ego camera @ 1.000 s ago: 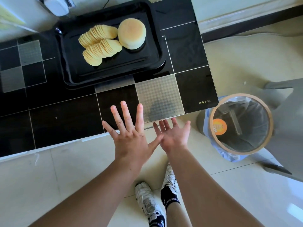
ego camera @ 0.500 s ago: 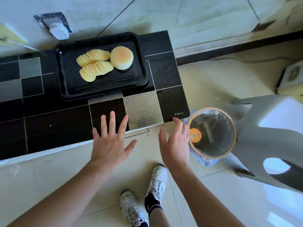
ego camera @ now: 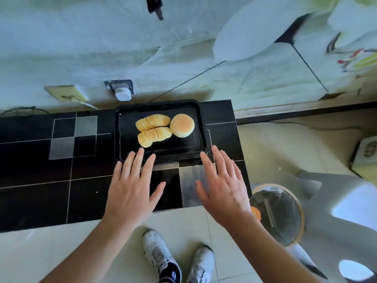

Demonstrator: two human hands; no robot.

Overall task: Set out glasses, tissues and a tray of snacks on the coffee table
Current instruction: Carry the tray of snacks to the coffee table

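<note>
Black glossy tile covers the counter (ego camera: 40, 197), which spans the left and middle. At its far right end sits the black tray (ego camera: 201, 127), holding two rows of fanned crisps (ego camera: 153, 128) and a round bun (ego camera: 182, 125) just right of them. Both hands hover flat with fingers spread and hold nothing: the left hand (ego camera: 132, 188) at the tray's near left corner, the right hand (ego camera: 223, 186) at its near right, probably placed to lift it level.
</note>
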